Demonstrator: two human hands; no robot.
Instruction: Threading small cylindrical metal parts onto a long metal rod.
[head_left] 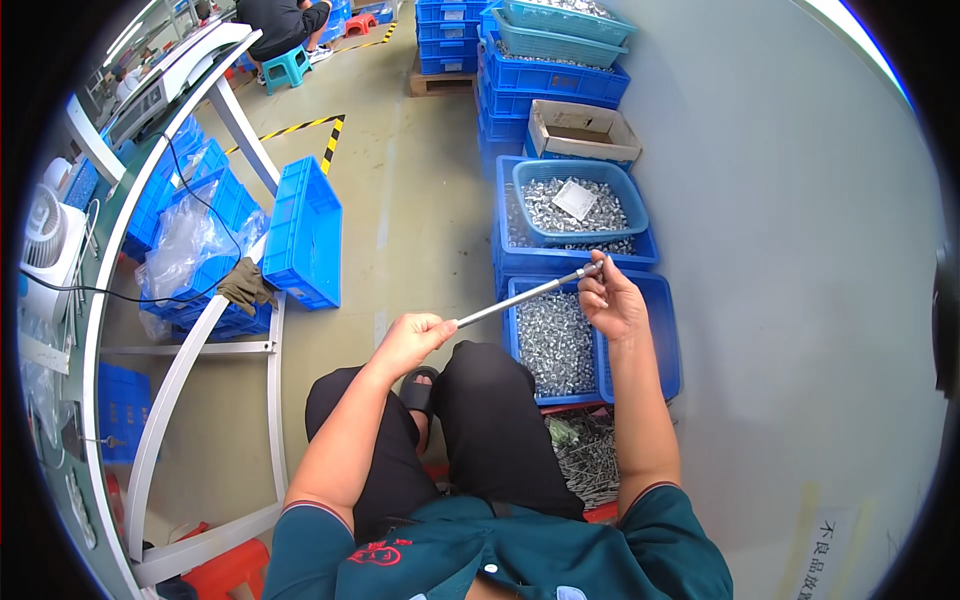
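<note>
Left hand (415, 335) is gripping one thin metal rod (525, 294) at its near end over the lap while the right hand (610, 300) is pinching its far tip, best kept level and steady, above one blue bin (665, 335) of small metal parts (550, 345), two fuller baskets beyond.

The grey floor (420, 200) holds blue bins (590, 340) full of shiny metal bits, one empty blue bin (305, 235), and a wooden pallet (440, 82).
</note>
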